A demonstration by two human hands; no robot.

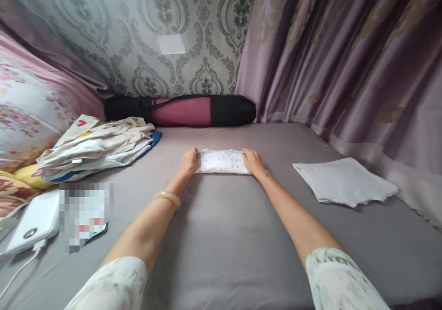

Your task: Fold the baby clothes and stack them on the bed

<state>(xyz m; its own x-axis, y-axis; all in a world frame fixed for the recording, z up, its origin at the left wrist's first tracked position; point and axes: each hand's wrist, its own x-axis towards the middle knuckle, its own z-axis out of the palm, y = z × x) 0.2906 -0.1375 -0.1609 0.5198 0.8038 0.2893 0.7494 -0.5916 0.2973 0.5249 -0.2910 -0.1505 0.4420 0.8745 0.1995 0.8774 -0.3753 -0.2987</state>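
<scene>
Left hand [189,161] grips left end of folded cloth [223,162], right hand [253,161] its right end. 1 clothes pile [103,145] left, 1 white stack [345,181] right, both on sheet [228,236].

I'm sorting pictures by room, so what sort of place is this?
Probably a bedroom: a wide grey sheet lies underneath, a flowered pillow is at the left, and long purple curtains hang at the right.
</scene>
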